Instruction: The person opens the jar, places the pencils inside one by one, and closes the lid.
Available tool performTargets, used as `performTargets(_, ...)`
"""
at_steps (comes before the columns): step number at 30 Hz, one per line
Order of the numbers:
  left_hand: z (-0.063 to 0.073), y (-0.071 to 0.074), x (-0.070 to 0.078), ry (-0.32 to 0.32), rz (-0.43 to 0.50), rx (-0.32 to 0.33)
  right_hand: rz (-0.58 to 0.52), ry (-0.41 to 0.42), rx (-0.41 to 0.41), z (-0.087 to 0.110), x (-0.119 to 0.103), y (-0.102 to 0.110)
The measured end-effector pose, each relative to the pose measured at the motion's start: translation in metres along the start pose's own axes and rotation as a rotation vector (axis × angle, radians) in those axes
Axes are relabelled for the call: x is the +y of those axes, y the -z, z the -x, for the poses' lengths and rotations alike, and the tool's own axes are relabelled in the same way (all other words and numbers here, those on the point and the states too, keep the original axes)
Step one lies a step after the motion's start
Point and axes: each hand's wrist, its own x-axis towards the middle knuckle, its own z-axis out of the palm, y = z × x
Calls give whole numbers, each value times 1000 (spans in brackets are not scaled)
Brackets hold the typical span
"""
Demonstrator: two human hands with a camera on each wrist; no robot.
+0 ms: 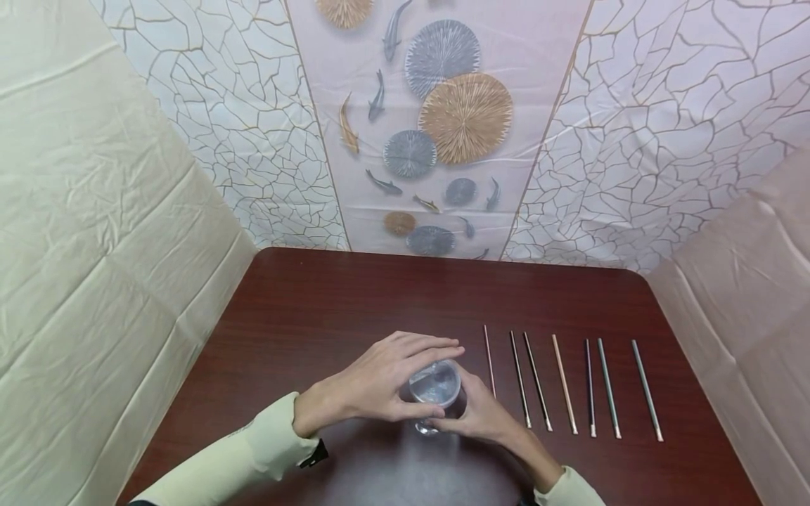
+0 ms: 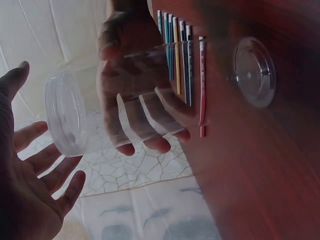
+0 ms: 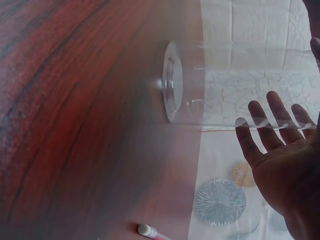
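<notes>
A clear plastic jar [image 1: 434, 385] stands upright near the table's front, its round base [image 2: 255, 72] low over the wood. Around its side curls my right hand [image 1: 484, 411]; its fingers [image 2: 157, 145] show through the transparent wall. At the top is a clear, thick-rimmed lid [image 2: 66, 114]. My left hand [image 1: 395, 379] arches over that lid from the left, thumb on the near side and fingers on the far side. In the left wrist view its fingers [image 2: 55, 165] are spread and loosely bent by the lid's edge; firm contact is hard to make out.
Several pencils with white eraser ends lie in a spaced row to the right, among them a pink pencil [image 1: 489, 358], a yellow pencil [image 1: 564, 383] and a teal pencil [image 1: 647, 390]. Patterned cloth [image 1: 411, 211] hangs behind the dark red table [image 1: 316, 302].
</notes>
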Motion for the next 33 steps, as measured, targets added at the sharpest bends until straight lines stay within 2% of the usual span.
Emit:
performTargets(17, 7, -13, 3, 25, 33, -37, -26, -52, -10, 7, 3, -2)
performTargets(28, 8, -14, 2, 28, 76, -22, -12, -43, -9, 7, 3, -3)
performTargets(33, 10, -15, 3, 35, 78, -9, -31, -67, 1, 6, -1, -4)
